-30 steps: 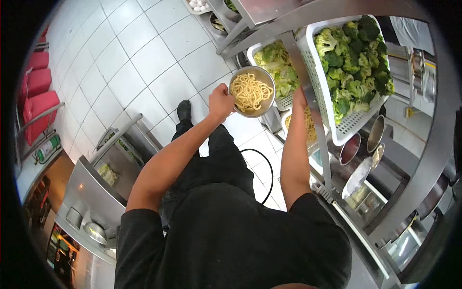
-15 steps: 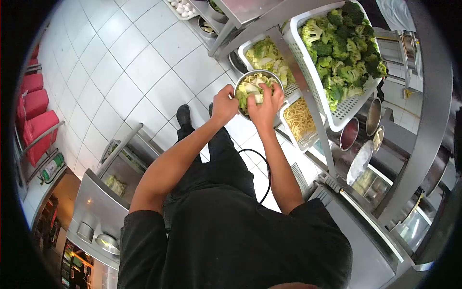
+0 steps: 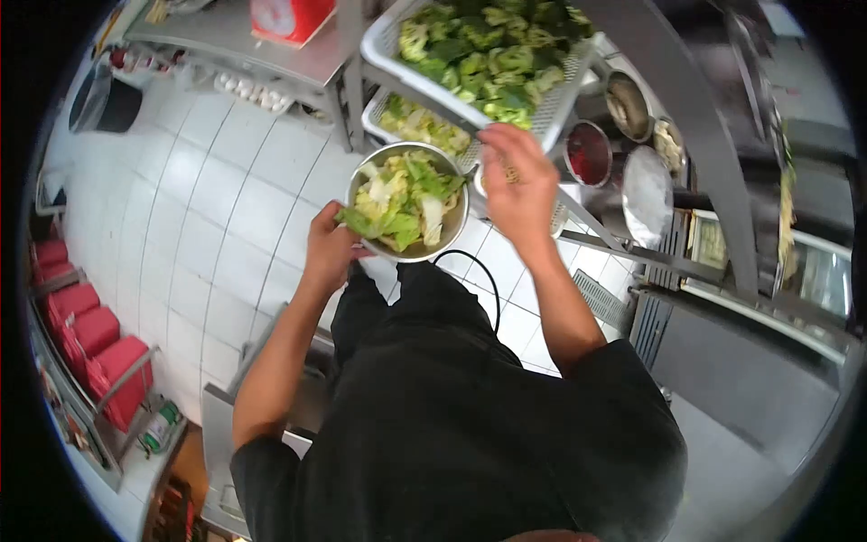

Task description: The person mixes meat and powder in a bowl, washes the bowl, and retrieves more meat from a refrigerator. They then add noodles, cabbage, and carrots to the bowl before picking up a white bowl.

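My left hand (image 3: pixel 330 246) grips the near left rim of a round metal bowl (image 3: pixel 455 219), thumb over the edge. Cut leafy vegetables (image 3: pixel 406 194), pale green and white like cabbage or lettuce, fill the bowl. Off to its right, my right hand (image 3: pixel 524 185) is raised with thumb and fingers apart, slightly blurred. It is over the noodle basket (image 3: pixel 559 219), which it mostly hides, and its fingertips overlap the shelf's metal rail in this view. Just beyond the bowl is a basket of chopped cabbage (image 3: pixel 424 126). Above that, broccoli (image 3: pixel 492 54) fills a white plastic basket (image 3: pixel 433 96).
Metal pots (image 3: pixel 589 154) and a foil-covered container (image 3: pixel 647 194) stand on the right. A steel table at the back holds a red scale (image 3: pixel 291 20), with eggs (image 3: pixel 253 92) below. A dark bin (image 3: pixel 122 104) and red seats (image 3: pixel 117 370) are on the left.
My right hand has come out of the bowl and moved right. The bowl has come closer to my body in my left hand. The view has turned, bringing the scale into sight.
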Motion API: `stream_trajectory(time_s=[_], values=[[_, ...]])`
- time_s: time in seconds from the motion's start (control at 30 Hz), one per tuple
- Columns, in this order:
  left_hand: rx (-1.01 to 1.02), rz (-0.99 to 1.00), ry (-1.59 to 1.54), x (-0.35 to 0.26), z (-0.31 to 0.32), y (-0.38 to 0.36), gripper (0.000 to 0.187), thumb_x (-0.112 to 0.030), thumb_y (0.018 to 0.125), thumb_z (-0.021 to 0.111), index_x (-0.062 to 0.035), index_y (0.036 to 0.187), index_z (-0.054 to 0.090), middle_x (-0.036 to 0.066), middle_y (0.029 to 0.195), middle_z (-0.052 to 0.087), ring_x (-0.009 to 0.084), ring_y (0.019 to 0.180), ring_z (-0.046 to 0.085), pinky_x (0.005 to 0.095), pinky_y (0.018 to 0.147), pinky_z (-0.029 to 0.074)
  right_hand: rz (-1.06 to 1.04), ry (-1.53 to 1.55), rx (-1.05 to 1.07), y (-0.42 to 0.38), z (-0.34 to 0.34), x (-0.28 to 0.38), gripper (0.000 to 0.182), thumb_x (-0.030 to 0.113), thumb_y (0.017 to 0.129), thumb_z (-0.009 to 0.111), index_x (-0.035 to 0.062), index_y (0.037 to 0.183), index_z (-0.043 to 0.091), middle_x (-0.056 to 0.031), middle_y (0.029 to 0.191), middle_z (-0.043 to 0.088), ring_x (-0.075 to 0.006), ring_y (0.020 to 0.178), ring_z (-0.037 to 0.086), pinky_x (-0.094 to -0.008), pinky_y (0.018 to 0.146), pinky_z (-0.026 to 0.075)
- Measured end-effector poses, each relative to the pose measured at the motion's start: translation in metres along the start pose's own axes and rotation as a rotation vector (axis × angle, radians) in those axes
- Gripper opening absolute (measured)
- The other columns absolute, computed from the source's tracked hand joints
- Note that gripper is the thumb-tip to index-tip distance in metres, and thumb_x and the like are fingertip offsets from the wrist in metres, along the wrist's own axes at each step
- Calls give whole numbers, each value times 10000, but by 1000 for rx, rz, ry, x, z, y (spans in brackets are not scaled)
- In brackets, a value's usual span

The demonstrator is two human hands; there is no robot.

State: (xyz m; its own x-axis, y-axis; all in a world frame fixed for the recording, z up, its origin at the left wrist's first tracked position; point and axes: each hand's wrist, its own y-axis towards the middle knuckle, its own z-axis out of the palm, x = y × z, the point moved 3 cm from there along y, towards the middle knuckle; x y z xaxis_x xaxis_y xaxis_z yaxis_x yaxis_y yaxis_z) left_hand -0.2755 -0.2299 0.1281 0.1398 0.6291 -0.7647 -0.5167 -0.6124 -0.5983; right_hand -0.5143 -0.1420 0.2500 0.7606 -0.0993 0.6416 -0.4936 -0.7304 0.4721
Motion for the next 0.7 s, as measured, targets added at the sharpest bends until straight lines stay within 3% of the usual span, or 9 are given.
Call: stream_trajectory(time_s=[0.13, 0.17, 0.2, 0.23, 0.3, 0.33, 0.47, 0.7], values=[[34, 14, 48, -44, 22, -33, 85, 16, 835, 457, -46, 864, 507, 138, 912, 648, 227, 792, 685, 368, 635, 616, 93, -308, -181, 33, -94, -63, 161, 56, 821, 600, 2, 945, 688, -187, 980, 677, -350, 909, 651, -389, 819, 505], [44, 13, 51, -53, 27, -38, 86, 15, 839, 459, -51, 865, 507, 135, 905, 649, 227, 791, 686, 366, 627, 616, 239, -378, -186, 38, -111, -90, 198, 124, 827, 607, 23, 975, 693, -192, 989, 675, -365, 920, 646, -417, 842, 498], [43, 8, 51, -61, 29, -46, 87, 14, 843, 462, -56, 866, 507, 132, 899, 650, 228, 791, 687, 364, 620, 615, 256, -638, -162, 48, -127, -115, 226, 146, 860, 624, 54, 1057, 682, -159, 927, 690, -307, 842, 660, -372, 793, 499], [39, 6, 51, -66, 31, -52, 88, 13, 846, 465, -61, 867, 508, 129, 892, 651, 229, 790, 687, 362, 612, 614, 80, -756, -257, 53, -140, -167, 241, 175, 866, 615, 47, 1063, 672, -152, 915, 690, -320, 815, 651, -399, 785, 499], [57, 39, 33, -76, 35, -61, 110, 25, 843, 455, -67, 874, 507, 127, 892, 651, 228, 783, 686, 359, 606, 613, -296, -937, -187, 84, -160, -209, 244, 148, 848, 648, 19, 1053, 672, -138, 922, 700, -269, 816, 653, -365, 767, 503], [64, 50, 24, -80, 37, -65, 122, 31, 842, 450, -70, 878, 507, 126, 892, 651, 228, 780, 685, 358, 603, 612, -282, -954, -84, 97, -163, -228, 246, 147, 847, 649, 18, 1055, 672, -137, 924, 699, -267, 817, 652, -363, 767, 503], [51, 59, 5, -102, 54, -84, 134, 41, 841, 439, -73, 878, 500, 114, 883, 646, 213, 765, 678, 360, 617, 614, 119, -927, 244, 128, -159, -270, 254, 144, 844, 655, 15, 1063, 669, -134, 930, 698, -257, 821, 650, -356, 768, 502], [75, 97, 8, -124, 80, -100, 121, 42, 842, 446, -73, 849, 481, 93, 860, 623, 201, 778, 674, 369, 628, 615, 274, -911, 321, 136, -139, -288, 271, 140, 839, 664, 8, 1076, 663, -129, 942, 696, -240, 826, 646, -343, 768, 501]])
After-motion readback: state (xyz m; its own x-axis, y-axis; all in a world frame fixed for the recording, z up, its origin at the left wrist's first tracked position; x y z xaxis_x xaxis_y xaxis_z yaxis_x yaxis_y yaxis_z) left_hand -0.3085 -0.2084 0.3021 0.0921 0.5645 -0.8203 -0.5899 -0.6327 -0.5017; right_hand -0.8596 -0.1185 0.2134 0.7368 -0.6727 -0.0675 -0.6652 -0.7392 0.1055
